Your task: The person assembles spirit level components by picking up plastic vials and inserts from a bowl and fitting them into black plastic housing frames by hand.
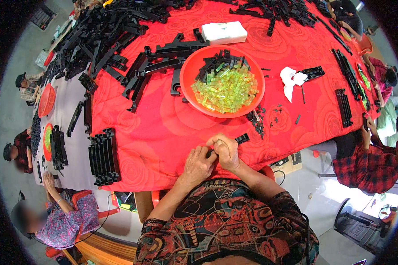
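Observation:
Both my hands meet at the near edge of the red-clothed table, closed over a long black plastic part (242, 138). One end of it sticks out beyond my right hand; a dark bit shows between my fingers, and the rest is hidden. My left hand (200, 163) grips it from the left with bent fingers. Curled in a pinch, my right hand (225, 152) presses at its middle; any small piece in those fingertips is hidden. Beyond them stands a red bowl (186, 90) holding yellow-green clear pieces (227, 90) and small black pieces (216, 64).
Small black bits (257, 123) lie right of the bowl. A white tissue pack (224, 32) stands behind it, a crumpled tissue (292, 83) to the right. Black parts are stacked at left (104, 157) and heaped far left (93, 44). Co-workers sit at both sides.

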The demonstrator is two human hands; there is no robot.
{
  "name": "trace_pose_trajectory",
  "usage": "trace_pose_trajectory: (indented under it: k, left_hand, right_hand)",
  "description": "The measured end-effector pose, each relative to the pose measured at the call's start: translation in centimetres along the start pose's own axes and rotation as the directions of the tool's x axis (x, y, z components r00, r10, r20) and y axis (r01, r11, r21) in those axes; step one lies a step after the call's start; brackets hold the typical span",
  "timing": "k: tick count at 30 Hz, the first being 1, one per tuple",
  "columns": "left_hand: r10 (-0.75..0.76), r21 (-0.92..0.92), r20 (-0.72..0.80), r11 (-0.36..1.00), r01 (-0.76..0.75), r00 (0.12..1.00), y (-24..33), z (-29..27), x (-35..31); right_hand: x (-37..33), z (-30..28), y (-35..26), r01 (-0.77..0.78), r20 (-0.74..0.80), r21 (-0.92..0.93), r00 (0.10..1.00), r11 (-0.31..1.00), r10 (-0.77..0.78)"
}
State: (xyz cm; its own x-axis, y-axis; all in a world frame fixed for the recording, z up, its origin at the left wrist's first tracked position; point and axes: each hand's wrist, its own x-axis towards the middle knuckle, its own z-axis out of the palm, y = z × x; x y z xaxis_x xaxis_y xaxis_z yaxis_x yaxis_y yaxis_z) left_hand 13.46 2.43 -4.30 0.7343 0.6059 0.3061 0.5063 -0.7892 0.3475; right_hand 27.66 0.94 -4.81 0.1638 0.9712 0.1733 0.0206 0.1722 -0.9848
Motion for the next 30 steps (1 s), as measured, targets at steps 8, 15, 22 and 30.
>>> trace_pose_trajectory:
  k: [8,15,22,30]
  left_hand:
    - [0.016,0.007,-0.012,1.0,-0.016,1.0,0.0,0.0,-0.1]
    - [0.016,0.044,-0.064,0.999,-0.013,0.998,-0.8,-0.4,0.5]
    - [0.012,0.079,-0.005,0.997,-0.011,1.0,-2.7,-0.2,0.7]
    - [0.006,0.079,-0.09,0.997,0.001,0.996,-2.7,0.3,0.7]
  right_hand:
    - [0.0,0.0,0.4,0.117,0.02,-0.032,0.993,0.993,-0.116]
    - [1.3,-0.7,-3.3,0.153,-0.025,-0.082,0.987,0.985,-0.156]
    - [9.0,-5.8,-5.1,0.148,-0.156,-0.538,0.95,0.83,-0.27]
    - [16.4,-5.5,-1.0,0.342,0.165,-0.794,0.917,0.502,-0.363]
